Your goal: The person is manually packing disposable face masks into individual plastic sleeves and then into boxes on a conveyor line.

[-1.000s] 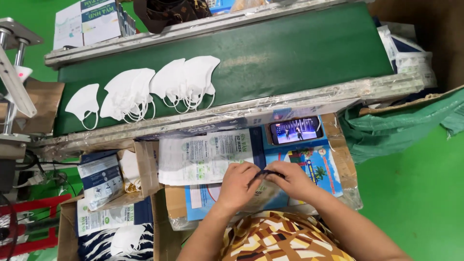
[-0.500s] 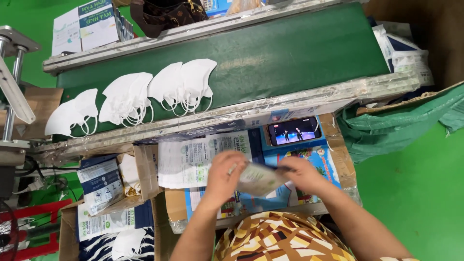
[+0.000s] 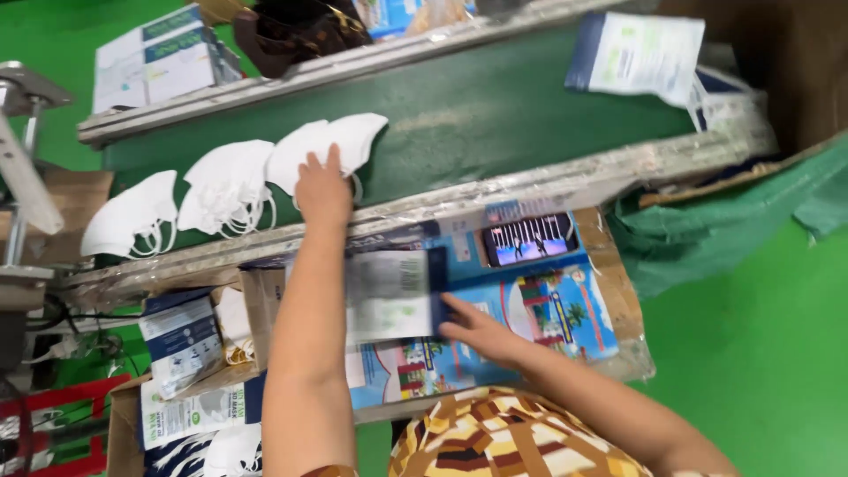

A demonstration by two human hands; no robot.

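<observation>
Head view shows the left hand (image 3: 323,187) stretched out over the green belt (image 3: 495,115), fingers spread and resting on the rightmost white mask (image 3: 340,141) of a row; two more piles, a middle mask pile (image 3: 228,181) and a far-left mask (image 3: 128,221), lie further left on the same belt. Right hand (image 3: 473,329) stays low on the table (image 3: 565,309), fingers loosely extended and touching the right edge of a flat pouch (image 3: 389,296) with a dark strip down its side; whether it pinches the pouch or just steadies it, I cannot tell, as the picture is blurred there. A phone (image 3: 528,240) lies just beyond the pouch, screen lit. Another pouch (image 3: 638,55) sits at the far right end of the belt. By the look of it, this is the pick-up step: one mask being taken while the pouch is readied. Next move calls for closing the left fingers on a single mask without dragging its neighbours by the ear loops, then bringing it back to the pouch mouth, which the right hand would need to hold open.
</observation>
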